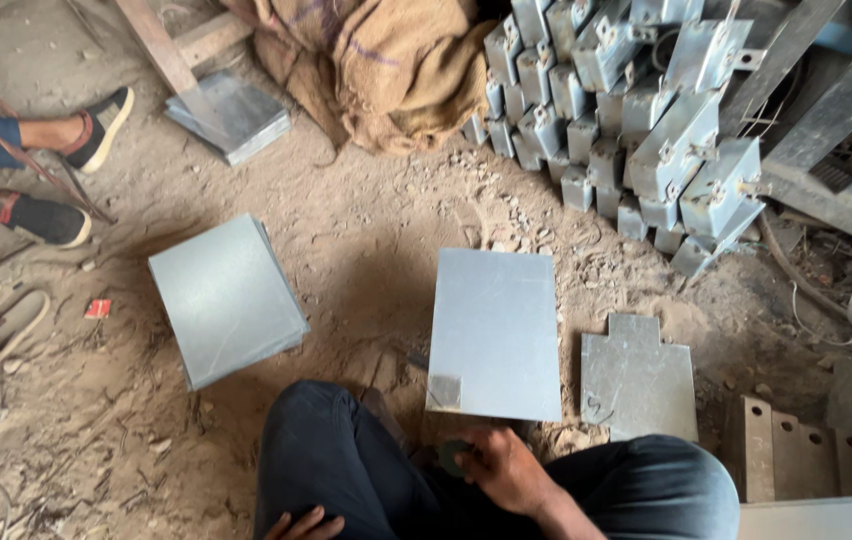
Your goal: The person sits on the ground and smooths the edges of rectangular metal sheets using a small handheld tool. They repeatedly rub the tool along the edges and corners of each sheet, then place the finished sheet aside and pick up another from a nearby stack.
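Head view, near to far: left hand (303,524) rests on the dark trouser leg at the bottom edge, only fingertips visible, so can't tell how it's set. Right hand (502,468) is curled around a small dark object (452,455) just below the near edge of the flat grey rectangular sheet-metal plate (495,334), which lies on the dirt floor (366,230) between the knees. Best handling, I'd judge: keep the plate flat and steady, work square to that near edge. Just right of it, a grey notched sheet-metal blank (638,377). Left, well apart, a stack of grey rectangular sheets (226,298). Further off: pile of folded grey metal boxes (636,110), brown burlap sack (386,60), another person's shoed feet (66,170).
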